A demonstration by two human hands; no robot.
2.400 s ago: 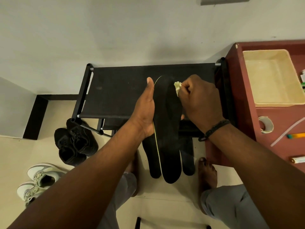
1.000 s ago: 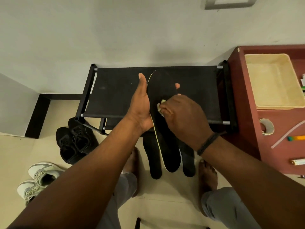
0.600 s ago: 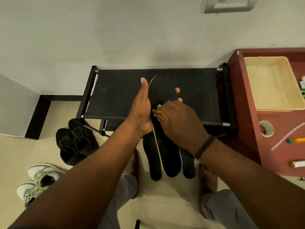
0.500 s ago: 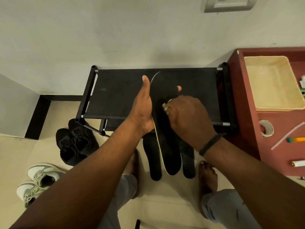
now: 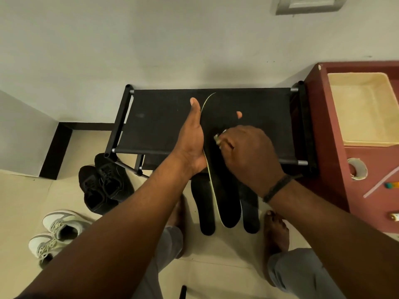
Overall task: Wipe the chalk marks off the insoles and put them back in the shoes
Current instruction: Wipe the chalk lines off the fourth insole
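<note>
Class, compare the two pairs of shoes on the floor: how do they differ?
The black shoes are dark all over; the white shoes are white with grey panels. The black shoes sit beside the black rack's leg; the white shoes lie nearer the camera, further left. Both pairs stand on the floor, side by side.

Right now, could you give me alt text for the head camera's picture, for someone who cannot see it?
A person's left hand holds a long black insole with a pale edge above a black fabric shoe rack, while the right hand rubs it with a small pale cloth. Black sneakers and white sneakers sit on the floor.
</note>
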